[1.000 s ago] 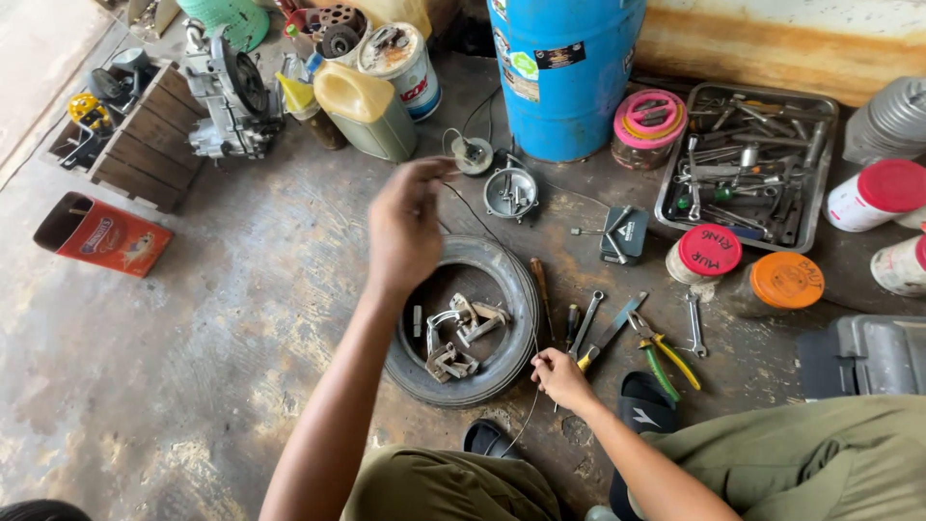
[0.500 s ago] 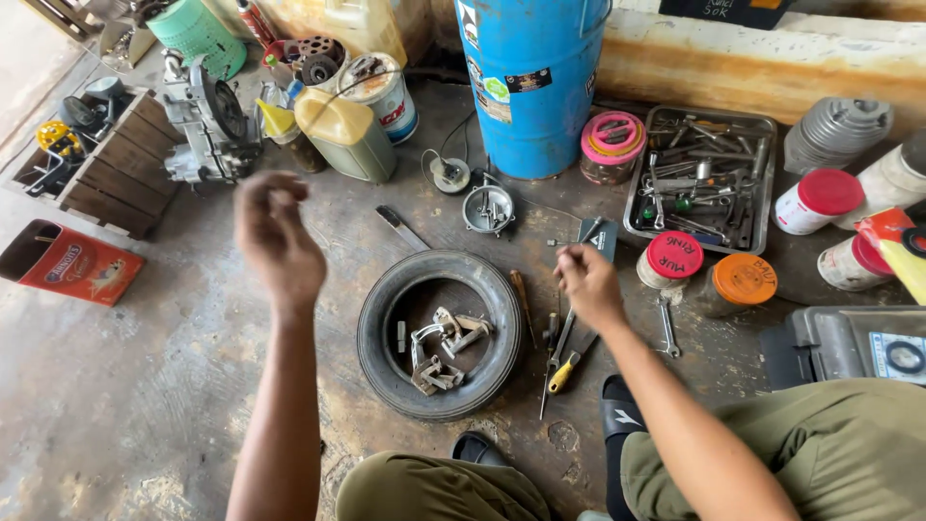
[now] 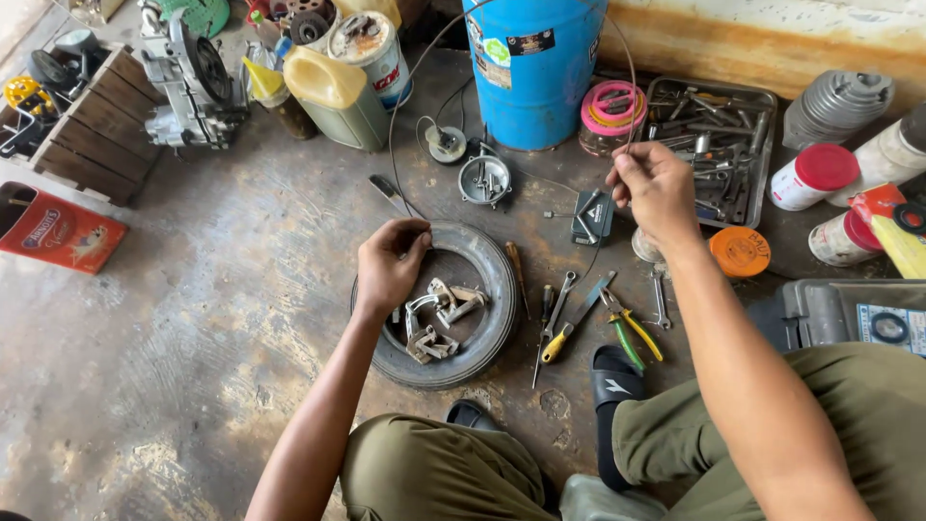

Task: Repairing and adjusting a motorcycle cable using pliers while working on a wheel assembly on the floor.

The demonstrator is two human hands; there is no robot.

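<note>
The person is sitting on the concrete floor (image 3: 193,318) and is holding a thin wire cable (image 3: 410,116) with both hands; the left hand (image 3: 389,262) is closing around one end of it, just over the rim of a small rubber tyre (image 3: 492,289); the right hand (image 3: 656,188) is pinching the other end between thumb and fingers, above a grey metal tray (image 3: 762,106) of tools. The cable is rising from the left hand, curving high past a blue plastic drum (image 3: 531,68) and coming down to the right hand, so it is hanging free in a big loop; it seems to me that the work is only at a handling stage, since the cable is joined to nothing that I can see. Inside the tyre some loose metal brackets (image 3: 434,323) are lying, not yet assembled; pliers with yellow and green handles (image 3: 632,328) and some screwdrivers (image 3: 550,328) are waiting beside it, untouched.

The floor is stained, oily and worn; the place is looking like a small repair shop, with an engine block (image 3: 188,82) on a wooden pallet (image 3: 92,135), a yellowish oil can (image 3: 333,92), jars with red lids (image 3: 805,174), an orange lid (image 3: 740,251) and a red box (image 3: 53,227) standing around; the person's sandals (image 3: 612,386) are resting near the tools.
</note>
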